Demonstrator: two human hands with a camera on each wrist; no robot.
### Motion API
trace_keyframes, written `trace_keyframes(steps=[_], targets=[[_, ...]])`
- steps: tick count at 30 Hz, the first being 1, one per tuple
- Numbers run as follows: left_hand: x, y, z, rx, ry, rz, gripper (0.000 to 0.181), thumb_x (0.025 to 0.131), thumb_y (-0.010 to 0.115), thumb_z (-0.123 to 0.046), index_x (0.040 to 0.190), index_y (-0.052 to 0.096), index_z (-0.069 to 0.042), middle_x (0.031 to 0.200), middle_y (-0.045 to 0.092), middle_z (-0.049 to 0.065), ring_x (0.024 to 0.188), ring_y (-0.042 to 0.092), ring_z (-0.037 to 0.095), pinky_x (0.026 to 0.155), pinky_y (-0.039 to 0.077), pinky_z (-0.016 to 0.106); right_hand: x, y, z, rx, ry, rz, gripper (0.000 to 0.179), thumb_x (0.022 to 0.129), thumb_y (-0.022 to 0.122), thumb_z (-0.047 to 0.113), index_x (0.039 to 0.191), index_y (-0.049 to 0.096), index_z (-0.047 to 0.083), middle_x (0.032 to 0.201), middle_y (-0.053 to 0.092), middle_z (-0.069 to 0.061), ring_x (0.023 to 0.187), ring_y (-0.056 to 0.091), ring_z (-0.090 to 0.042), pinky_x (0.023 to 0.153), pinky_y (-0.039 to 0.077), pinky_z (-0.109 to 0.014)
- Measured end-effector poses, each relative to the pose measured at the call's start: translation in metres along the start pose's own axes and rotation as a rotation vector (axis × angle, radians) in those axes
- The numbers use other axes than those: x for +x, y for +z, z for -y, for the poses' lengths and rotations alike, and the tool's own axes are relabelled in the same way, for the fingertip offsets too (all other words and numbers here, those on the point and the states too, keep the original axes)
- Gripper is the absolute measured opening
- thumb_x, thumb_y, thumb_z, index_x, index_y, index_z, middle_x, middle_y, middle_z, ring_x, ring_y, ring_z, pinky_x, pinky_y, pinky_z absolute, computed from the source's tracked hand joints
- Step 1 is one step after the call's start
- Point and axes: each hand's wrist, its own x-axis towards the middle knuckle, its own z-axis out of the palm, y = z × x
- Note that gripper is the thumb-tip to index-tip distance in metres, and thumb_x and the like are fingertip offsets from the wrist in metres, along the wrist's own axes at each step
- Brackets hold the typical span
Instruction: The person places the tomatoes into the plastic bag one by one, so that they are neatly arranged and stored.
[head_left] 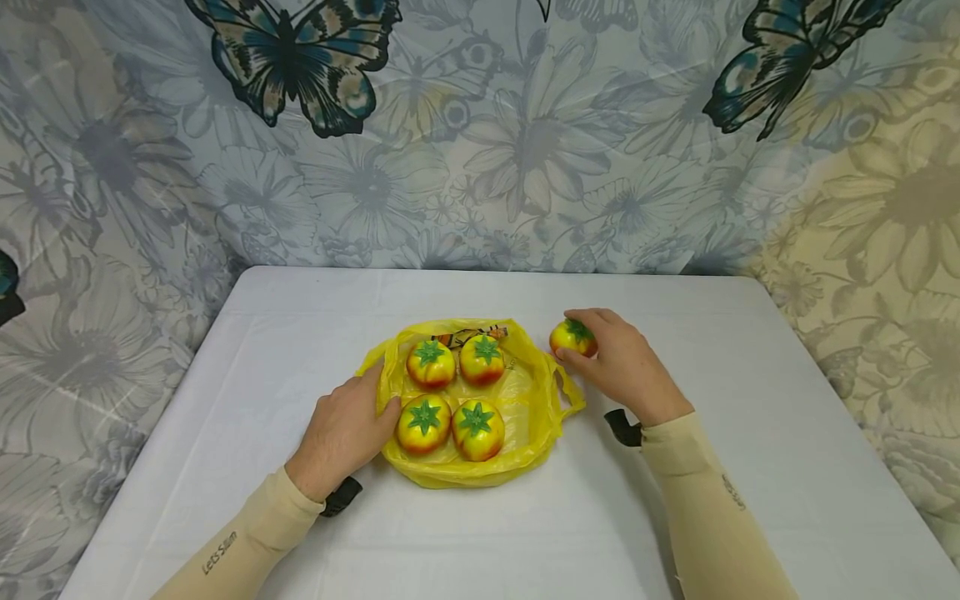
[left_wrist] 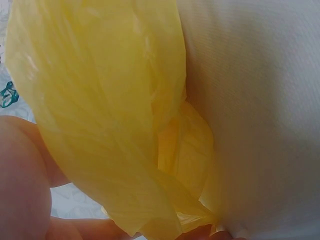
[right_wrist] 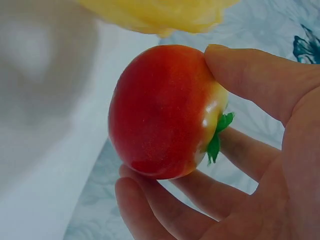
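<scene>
An open yellow plastic bag lies on the table with its rim spread in a ring. Several red-and-yellow tomatoes with green star-shaped tops sit inside, toward its left half. My left hand grips the bag's left rim, the thumb inside. Close up in the left wrist view, the yellow plastic hides most of those fingers. Just right of the bag, above its loose handle, my right hand holds another tomato between thumb and fingers, apart from the bag.
A white cloth covers the table. Its far edge meets a backdrop printed with flowers and butterflies. A dark-and-orange printed patch shows at the far inside of the bag. Dark straps sit at both wrists.
</scene>
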Motion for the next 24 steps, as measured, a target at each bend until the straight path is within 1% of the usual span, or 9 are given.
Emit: trace_keyframes(steps=[10,16,20,24], targets=[[-0.001,0.0,0.0,0.006,0.006,-0.003,0.061,0.106,0.062,-0.026,0.157,0.048,0.005,0.104,0.073,0.018,0.07,0.059,0.021,0.06,0.048,0.033,-0.006,-0.006,0.009,-0.003,-0.053,-0.037,0.064,0.102,0.077,0.036,0.156,0.055,0.012,0.159,0.054,-0.018,0.135,0.06,-0.043,0.11,0.053,-0.062],[0.0,0.0,0.0,0.01,0.008,-0.005,0.06,0.106,0.062,-0.027,0.156,0.049,0.004,0.104,0.074,0.017,0.07,0.059,0.021,0.061,0.048,0.034,-0.011,-0.01,0.017,-0.002,-0.106,-0.071,0.063,0.101,0.078,0.033,0.155,0.056,0.012,0.157,0.056,-0.016,0.13,0.063,-0.039,0.106,0.056,-0.059],[0.0,0.0,0.0,0.013,0.014,-0.01,0.059,0.105,0.063,-0.026,0.155,0.05,0.004,0.103,0.074,0.017,0.07,0.059,0.021,0.061,0.048,0.034,-0.015,-0.012,0.026,-0.008,-0.135,-0.071,0.063,0.101,0.079,0.033,0.156,0.056,0.013,0.157,0.056,-0.015,0.125,0.065,-0.037,0.103,0.058,-0.057],[0.0,0.0,0.0,0.011,0.015,-0.011,0.059,0.105,0.063,-0.026,0.154,0.051,0.004,0.102,0.074,0.016,0.069,0.059,0.021,0.06,0.048,0.034,-0.019,-0.014,0.034,-0.014,-0.153,-0.061,0.063,0.101,0.079,0.033,0.156,0.056,0.013,0.157,0.056,-0.016,0.127,0.066,-0.037,0.103,0.059,-0.056]])
